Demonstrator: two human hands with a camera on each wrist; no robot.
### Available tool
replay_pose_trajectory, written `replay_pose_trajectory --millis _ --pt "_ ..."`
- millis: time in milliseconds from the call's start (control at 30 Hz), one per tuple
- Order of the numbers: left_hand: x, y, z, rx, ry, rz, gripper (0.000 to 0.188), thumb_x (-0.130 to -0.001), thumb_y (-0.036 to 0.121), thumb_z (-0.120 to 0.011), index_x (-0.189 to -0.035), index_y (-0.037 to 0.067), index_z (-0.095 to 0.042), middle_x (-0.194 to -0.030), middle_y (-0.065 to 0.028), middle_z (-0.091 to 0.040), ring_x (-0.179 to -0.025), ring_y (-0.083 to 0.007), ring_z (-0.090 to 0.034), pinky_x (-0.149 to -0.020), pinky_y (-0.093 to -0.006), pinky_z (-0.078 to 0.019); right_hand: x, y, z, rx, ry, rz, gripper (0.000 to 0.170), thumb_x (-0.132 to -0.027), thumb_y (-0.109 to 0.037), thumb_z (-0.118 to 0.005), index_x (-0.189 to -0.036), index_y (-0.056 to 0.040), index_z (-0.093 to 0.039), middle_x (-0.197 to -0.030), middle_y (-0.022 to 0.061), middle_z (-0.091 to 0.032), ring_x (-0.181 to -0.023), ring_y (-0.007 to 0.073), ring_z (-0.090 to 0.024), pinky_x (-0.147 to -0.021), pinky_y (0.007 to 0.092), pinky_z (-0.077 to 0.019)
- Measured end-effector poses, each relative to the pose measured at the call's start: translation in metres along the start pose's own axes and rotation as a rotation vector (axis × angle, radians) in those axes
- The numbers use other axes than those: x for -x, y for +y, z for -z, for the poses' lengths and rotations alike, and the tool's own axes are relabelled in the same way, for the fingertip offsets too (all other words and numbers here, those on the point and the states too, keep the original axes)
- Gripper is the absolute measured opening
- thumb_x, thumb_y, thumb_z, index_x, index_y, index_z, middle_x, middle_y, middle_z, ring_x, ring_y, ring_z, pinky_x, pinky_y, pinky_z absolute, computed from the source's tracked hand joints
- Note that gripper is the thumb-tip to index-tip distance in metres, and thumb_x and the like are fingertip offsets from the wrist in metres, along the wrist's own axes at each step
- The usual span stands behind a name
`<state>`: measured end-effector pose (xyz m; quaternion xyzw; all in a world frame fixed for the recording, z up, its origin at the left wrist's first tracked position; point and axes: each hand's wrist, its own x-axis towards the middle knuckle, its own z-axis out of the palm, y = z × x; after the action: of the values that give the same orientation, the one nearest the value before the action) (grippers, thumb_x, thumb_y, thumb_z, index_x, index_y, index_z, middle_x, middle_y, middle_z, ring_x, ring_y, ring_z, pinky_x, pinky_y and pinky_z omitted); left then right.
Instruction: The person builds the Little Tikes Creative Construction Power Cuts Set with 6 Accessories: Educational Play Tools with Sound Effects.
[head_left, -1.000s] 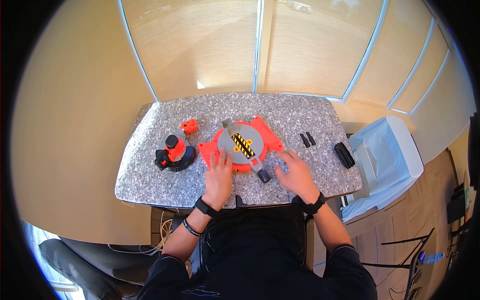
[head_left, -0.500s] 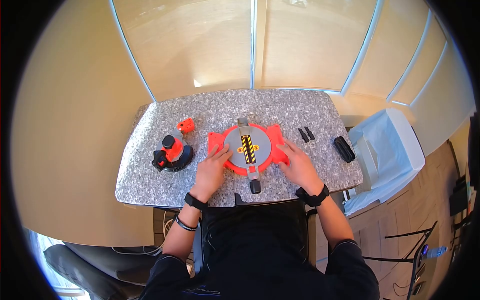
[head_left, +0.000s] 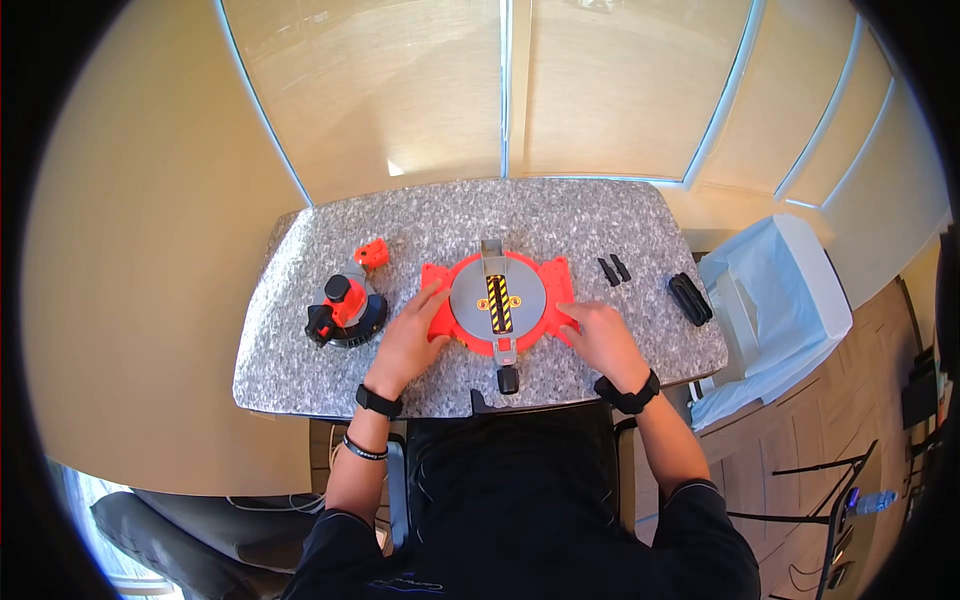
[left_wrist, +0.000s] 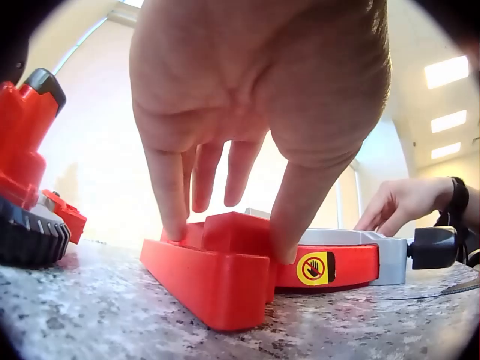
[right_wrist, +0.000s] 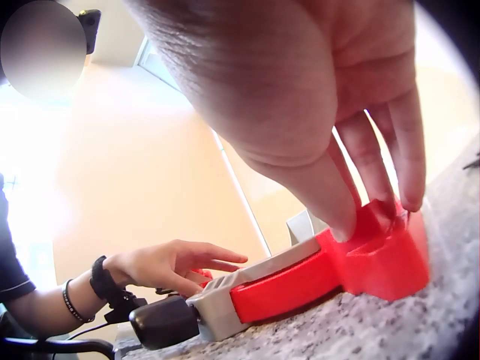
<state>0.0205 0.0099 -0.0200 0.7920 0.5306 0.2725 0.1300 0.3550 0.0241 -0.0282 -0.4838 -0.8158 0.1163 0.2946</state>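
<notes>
Since a second ago, red plastic base with round grey turntable [head_left: 498, 305] swung square to front edge of speckled grey bench [head_left: 430, 215]; left hand [head_left: 405, 345] shifted from turntable to left wing. Left and right hand [head_left: 608, 345] each straddle a wing, fingers part-open, pinching. Step: apparently squaring base; next calls for even hold. Black knob [head_left: 508, 381] near front edge; more room behind.
</notes>
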Motion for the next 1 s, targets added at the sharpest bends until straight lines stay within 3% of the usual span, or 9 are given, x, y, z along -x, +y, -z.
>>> replay_pose_trajectory --millis 367,500,567,667,800,933,1000 --pt "0.004 -0.007 -0.003 0.009 -0.069 0.056 0.069 -0.080 0.010 -0.082 -0.145 0.007 -0.057 -0.156 -0.0190 -0.050 -0.140 -0.0386 -0.051 -0.114 -0.0453 -0.0470 -0.003 0.000 0.003 0.002 -0.033 -0.028 0.033 -0.085 -0.011 -0.077 -0.117 -0.0012 -0.075 -0.100 0.0243 -0.074 -0.092 0.0427 -0.070 -0.086 0.0488 -0.0577" --pt "0.007 0.008 -0.004 -0.116 -0.017 -0.035 0.061 -0.084 0.008 -0.078 -0.142 0.007 -0.060 -0.155 -0.0173 -0.051 -0.142 -0.0398 -0.049 -0.115 -0.0465 -0.0469 -0.005 0.004 0.008 -0.080 -0.055 -0.047 0.032 -0.085 -0.013 -0.078 -0.115 -0.0011 -0.076 -0.102 0.0243 -0.074 -0.091 0.0417 -0.072 -0.085 0.0465 -0.0583" --pt "0.008 0.010 -0.005 -0.162 -0.003 -0.084 0.058 -0.085 0.007 -0.076 -0.141 0.007 -0.061 -0.155 -0.0166 -0.051 -0.142 -0.0405 -0.049 -0.114 -0.0469 -0.0470 -0.007 0.003 0.019 -0.105 -0.054 -0.080 0.030 -0.088 -0.012 -0.078 -0.116 -0.0012 -0.076 -0.105 0.0202 -0.077 -0.092 0.0336 -0.076 -0.083 0.0392 -0.0602" --pt "0.008 0.013 -0.010 -0.105 -0.039 -0.106 0.052 -0.089 0.003 -0.071 -0.140 0.009 -0.063 -0.153 -0.0165 -0.053 -0.142 -0.0414 -0.049 -0.117 -0.0473 -0.0448 -0.015 0.026 0.033 -0.157 -0.004 -0.109 0.029 -0.089 -0.014 -0.078 -0.115 -0.0013 -0.076 -0.103 0.0176 -0.078 -0.088 0.0288 -0.077 -0.081 0.0369 -0.0603" --pt "0.009 0.020 -0.010 -0.093 -0.065 -0.070 0.045 -0.092 0.003 -0.067 -0.136 0.010 -0.067 -0.152 -0.0152 -0.056 -0.142 -0.0414 -0.049 -0.115 -0.0478 -0.0467 -0.031 0.071 0.047 -0.141 0.086 -0.237 0.028 -0.086 -0.014 -0.079 -0.112 -0.0033 -0.077 -0.096 0.0187 -0.078 -0.086 0.0287 -0.076 -0.079 0.0388 -0.0601" --pt "0.008 0.017 -0.012 -0.084 -0.048 -0.080 0.039 -0.093 0.008 -0.067 -0.132 0.010 -0.069 -0.149 -0.0150 -0.058 -0.141 -0.0420 -0.051 -0.113 -0.0480 -0.0486 -0.050 0.109 0.063 -0.021 0.040 -0.338 0.030 -0.083 -0.015 -0.082 -0.111 -0.0039 -0.078 -0.093 0.0159 -0.078 -0.084 0.0280 -0.076 -0.078 0.0384 -0.0602" --pt "0.008 0.017 -0.014 -0.080 -0.041 -0.080 0.039 -0.093 0.008 -0.067 -0.132 0.010 -0.069 -0.149 -0.0147 -0.058 -0.141 -0.0421 -0.051 -0.113 -0.0479 -0.0488 -0.055 0.135 0.062 0.064 -0.007 -0.372 0.032 -0.082 -0.016 -0.083 -0.111 -0.0049 -0.077 -0.093 0.0133 -0.078 -0.083 0.0237 -0.074 -0.075 0.0368 -0.0595"
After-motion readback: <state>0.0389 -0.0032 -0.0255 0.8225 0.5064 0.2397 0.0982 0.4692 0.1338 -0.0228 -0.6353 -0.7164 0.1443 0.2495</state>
